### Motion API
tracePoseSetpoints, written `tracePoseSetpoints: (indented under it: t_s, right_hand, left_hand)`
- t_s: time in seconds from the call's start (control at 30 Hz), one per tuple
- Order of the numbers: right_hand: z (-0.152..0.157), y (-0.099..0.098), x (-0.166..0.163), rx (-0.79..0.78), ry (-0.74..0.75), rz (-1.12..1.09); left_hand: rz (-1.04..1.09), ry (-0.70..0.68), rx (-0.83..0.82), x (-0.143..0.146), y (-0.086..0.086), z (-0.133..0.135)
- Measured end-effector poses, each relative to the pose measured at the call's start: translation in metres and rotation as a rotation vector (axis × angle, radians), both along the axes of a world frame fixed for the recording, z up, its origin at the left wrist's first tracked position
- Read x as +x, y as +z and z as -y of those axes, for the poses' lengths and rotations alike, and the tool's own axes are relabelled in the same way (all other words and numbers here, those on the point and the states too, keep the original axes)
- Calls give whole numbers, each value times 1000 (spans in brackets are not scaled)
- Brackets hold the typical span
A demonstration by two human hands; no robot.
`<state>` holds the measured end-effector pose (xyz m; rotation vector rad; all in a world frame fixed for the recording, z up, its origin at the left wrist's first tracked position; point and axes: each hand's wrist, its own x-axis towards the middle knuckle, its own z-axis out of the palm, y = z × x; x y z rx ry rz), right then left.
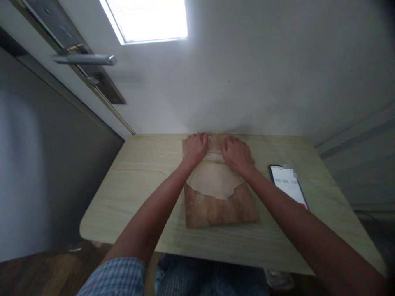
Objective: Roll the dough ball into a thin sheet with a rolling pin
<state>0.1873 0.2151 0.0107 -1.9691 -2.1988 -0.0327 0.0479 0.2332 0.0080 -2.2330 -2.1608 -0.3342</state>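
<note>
A thin sheet of pale dough (213, 181) lies spread on a brown wooden board (220, 211) in the middle of the table. Across the far part of the board runs a rolling pin (214, 156), mostly covered by my hands. My left hand (195, 149) presses down on its left end with fingers curled over it. My right hand (237, 154) presses on the right end the same way. Both forearms stretch forward over the board. Flour dusts the board's left side.
A phone (288, 186) with a lit timer screen lies on the light wooden table (135, 185), right of the board. A white wall stands just behind the table. A door with a metal handle (84, 60) is at upper left.
</note>
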Motion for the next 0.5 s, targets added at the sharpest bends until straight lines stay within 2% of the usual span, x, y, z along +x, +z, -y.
tracePoseSetpoints:
  t_s: [0.13,0.33,0.5]
  right_hand:
    - [35,-8,-4,38,27,11]
    - [85,-22,-1,196,115,-52]
    - [99,-25,6,219,190,-74]
  left_hand:
    - [-12,5,99,-2,-8,37]
    - [-36,-123,186,-12,-14,95]
    - [-45,-193,160,-17,-10,111]
